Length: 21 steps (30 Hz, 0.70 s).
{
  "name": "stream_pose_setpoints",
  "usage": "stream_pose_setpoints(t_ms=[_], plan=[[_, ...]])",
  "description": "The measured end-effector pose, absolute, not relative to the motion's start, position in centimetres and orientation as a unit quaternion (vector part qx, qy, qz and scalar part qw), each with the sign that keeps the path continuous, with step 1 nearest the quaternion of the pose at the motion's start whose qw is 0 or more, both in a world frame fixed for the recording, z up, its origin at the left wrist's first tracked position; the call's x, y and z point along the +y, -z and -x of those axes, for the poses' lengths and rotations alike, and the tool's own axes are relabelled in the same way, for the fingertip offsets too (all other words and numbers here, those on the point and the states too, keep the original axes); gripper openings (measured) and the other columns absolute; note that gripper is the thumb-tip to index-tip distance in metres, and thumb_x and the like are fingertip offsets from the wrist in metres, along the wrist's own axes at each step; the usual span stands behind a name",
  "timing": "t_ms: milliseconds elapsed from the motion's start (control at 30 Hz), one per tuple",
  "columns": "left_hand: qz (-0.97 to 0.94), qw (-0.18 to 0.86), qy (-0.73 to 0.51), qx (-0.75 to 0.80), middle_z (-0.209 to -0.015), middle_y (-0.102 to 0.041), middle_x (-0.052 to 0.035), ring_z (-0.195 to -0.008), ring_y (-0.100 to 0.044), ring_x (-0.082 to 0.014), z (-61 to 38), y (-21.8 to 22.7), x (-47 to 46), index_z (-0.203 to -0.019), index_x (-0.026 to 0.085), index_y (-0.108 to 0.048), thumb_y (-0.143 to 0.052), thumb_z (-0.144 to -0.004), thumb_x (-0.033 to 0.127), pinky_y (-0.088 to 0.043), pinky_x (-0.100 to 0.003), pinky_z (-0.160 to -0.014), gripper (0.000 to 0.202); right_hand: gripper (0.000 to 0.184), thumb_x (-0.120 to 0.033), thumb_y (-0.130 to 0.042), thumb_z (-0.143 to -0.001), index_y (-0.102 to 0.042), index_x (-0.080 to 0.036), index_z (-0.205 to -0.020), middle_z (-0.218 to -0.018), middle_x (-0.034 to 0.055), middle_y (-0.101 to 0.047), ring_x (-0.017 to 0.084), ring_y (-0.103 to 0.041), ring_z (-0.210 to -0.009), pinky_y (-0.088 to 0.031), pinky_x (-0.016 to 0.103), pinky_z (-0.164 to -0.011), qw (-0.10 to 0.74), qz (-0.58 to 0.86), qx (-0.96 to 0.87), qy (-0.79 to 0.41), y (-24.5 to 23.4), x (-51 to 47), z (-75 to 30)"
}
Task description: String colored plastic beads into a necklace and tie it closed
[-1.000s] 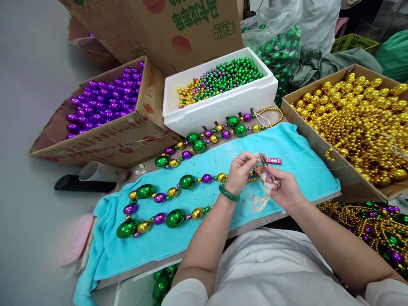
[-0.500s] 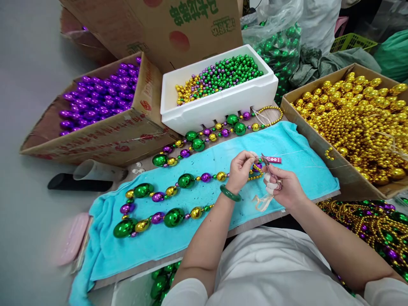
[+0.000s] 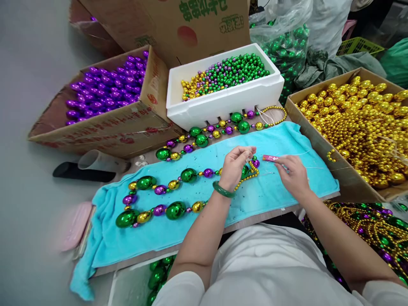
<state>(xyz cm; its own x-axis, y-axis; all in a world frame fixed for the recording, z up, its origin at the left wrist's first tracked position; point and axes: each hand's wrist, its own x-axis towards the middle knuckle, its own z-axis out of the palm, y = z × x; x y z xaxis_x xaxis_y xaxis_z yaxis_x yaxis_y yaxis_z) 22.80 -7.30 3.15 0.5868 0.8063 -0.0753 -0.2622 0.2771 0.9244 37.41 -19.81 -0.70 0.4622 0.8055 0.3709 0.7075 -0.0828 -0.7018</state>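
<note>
On the blue towel (image 3: 274, 191), a strand (image 3: 175, 210) of beads. Lies in a long U, bent at the left, and runs right as far as the left hand (image 3: 235, 165). Shines almost like a mirror: large green beads, smaller gold and purple ones, tiny ones in the same colours between. At the right end, a doubled run of small gold beads beside the left fingers. Left thumb and forefinger pinched together; cannot tell on what. Right hand (image 3: 293, 176) gripping a red stick (image 3: 269, 157) by its right end. Farther off, along the white box (image 3: 226, 102), a similar second strand (image 3: 201, 140).
</note>
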Motion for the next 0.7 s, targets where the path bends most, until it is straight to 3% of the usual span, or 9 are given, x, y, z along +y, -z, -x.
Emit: stream_pose_setpoints(t_ms=[67,167,300,400,467,533,600,700], plan=[[-0.489,0.747,-0.354,0.277,-0.114,-0.063,-0.0055,-0.109,-0.058,-0.0202,-22.6,-4.1,-7.5,-0.070,0.017,-0.062,-0.072,-0.073,0.028,-0.047,-0.032,-0.090,0.015,0.017,-0.023,-0.053,-0.088,-0.069,-0.022,-0.091,-0.085,0.0059,-0.067,0.019,-0.060,-0.080,-0.047,0.034,-0.076,0.517,0.662,-0.533,-0.100,-0.5,-18.2,-36.1],[-0.516,0.733,-0.353,0.268,-0.133,-0.052,-0.0046,-0.122,-0.048,-0.0232,-22.0,-5.4,-7.6,-0.069,0.017,-0.062,-0.071,-0.074,0.028,-0.048,-0.033,-0.090,0.015,0.014,-0.020,-0.057,-0.083,-0.069,-0.022,-0.091,-0.087,0.0037,-0.066,0.016,-0.059,-0.073,-0.047,0.030,-0.070,0.567,0.589,-0.551,-0.167,-2.0,-15.5,-34.6],[-0.542,0.705,-0.370,0.271,-0.132,-0.052,-0.0059,-0.125,-0.045,-0.0232,-20.9,-6.6,-7.5,-0.069,0.017,-0.063,-0.070,-0.074,0.027,-0.048,-0.031,-0.087,0.013,0.008,-0.021,-0.061,-0.079,-0.069,-0.023,-0.079,-0.083,0.0011,-0.065,0.015,-0.059,-0.080,-0.044,0.030,-0.077,0.579,0.556,-0.529,-0.274,-2.6,-13.3,-33.6],[-0.548,0.687,-0.384,0.282,-0.129,-0.056,-0.0066,-0.118,-0.052,-0.0221,-20.0,-7.0,-7.3,-0.069,0.017,-0.063,-0.071,-0.074,0.027,-0.048,-0.031,-0.084,0.014,0.004,-0.022,-0.064,-0.076,-0.066,-0.022,-0.073,-0.076,-0.0006,-0.064,0.014,-0.056,-0.074,-0.043,0.027,-0.070,0.576,0.542,-0.505,-0.345,-2.9,-12.8,-33.3],[-0.551,0.672,-0.394,0.299,-0.119,-0.062,-0.0072,-0.103,-0.061,-0.0194,-19.1,-7.5,-6.9,-0.070,0.017,-0.063,-0.071,-0.074,0.030,-0.049,-0.028,-0.076,0.016,0.005,-0.023,-0.063,-0.076,-0.062,-0.020,-0.072,-0.069,-0.0019,-0.063,0.011,-0.053,-0.063,-0.042,0.024,-0.061,0.580,0.525,-0.488,-0.387,-4.0,-12.7,-33.1],[-0.565,0.637,-0.415,0.319,-0.096,-0.069,-0.0064,-0.080,-0.066,-0.0149,-17.7,-8.8,-6.2,-0.073,0.017,-0.063,-0.069,-0.077,0.033,-0.047,-0.024,-0.063,0.017,0.007,-0.024,-0.061,-0.078,-0.058,-0.019,-0.073,-0.063,-0.0034,-0.062,0.008,-0.049,-0.052,-0.040,0.021,-0.052,0.589,0.505,-0.473,-0.417,-6.3,-12.4,-33.2],[-0.595,0.579,-0.445,0.337,-0.071,-0.066,-0.0022,-0.061,-0.063,-0.0107,-15.5,-11.5,-5.3,-0.077,0.016,-0.061,-0.066,-0.080,0.035,-0.041,-0.020,-0.052,0.019,0.006,-0.021,-0.061,-0.079,-0.057,-0.019,-0.075,-0.059,-0.0046,-0.062,0.005,-0.049,-0.047,-0.039,0.018,-0.048,0.596,0.494,-0.474,-0.421,-10.1,-11.7,-33.5],[-0.657,0.459,-0.471,0.370,-0.063,-0.060,0.0041,-0.055,-0.058,-0.0039,-11.4,-18.3,-3.8,-0.090,0.011,-0.059,-0.055,-0.087,0.032,-0.038,-0.015,-0.055,0.021,0.003,-0.014,-0.060,-0.079,-0.058,-0.014,-0.076,-0.055,-0.0071,-0.059,0.001,-0.048,-0.044,-0.033,0.015,-0.047,0.593,0.492,-0.511,-0.381,-17.7,-10.3,-34.2]])
